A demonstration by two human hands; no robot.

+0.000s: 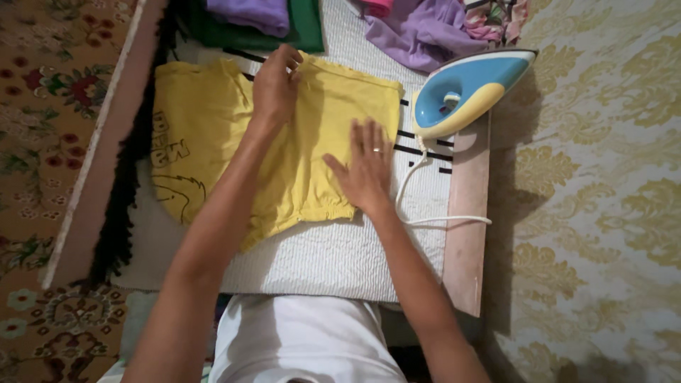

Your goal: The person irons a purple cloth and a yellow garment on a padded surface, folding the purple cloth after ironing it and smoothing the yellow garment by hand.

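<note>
Left hand [275, 89] pinches the yellow T-shirt's [213, 135] far edge; right hand [365, 170] lies flat, fingers released. Risk — the iron [464, 89] at right, its cord [418, 206] near that wrist, could snag.

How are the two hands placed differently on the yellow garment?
The left hand reaches to the far edge of the yellow garment, its fingers curled at the hem; the right hand lies nearer the person, lower on the cloth. The left hand's fingers are bent; the right hand's are spread flat, palm down. Only the right hand wears a ring. Both rest on the same garment.
</note>
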